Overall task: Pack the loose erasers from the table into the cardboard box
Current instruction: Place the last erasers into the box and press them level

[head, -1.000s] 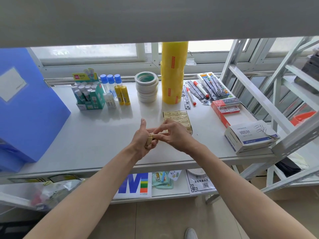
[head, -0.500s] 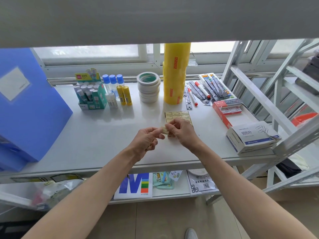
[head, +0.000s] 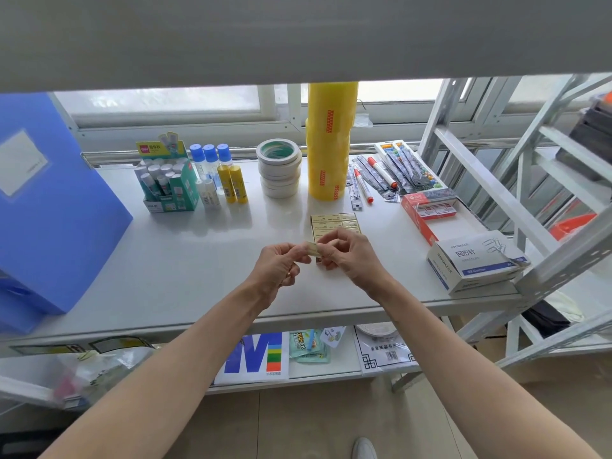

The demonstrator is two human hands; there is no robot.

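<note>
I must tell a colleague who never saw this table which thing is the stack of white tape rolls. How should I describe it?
Start from the tall yellow column of tape rolls at the back of the white table, near the window. Directly to its left stands the stack of white tape rolls. It is low and wide, its top roll shows a green inner ring, and the yellow glue sticks on its other side are thin and upright.

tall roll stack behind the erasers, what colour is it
Yellow, with small red printed bands; the tall roll stack shows plainly in the head view.
</note>
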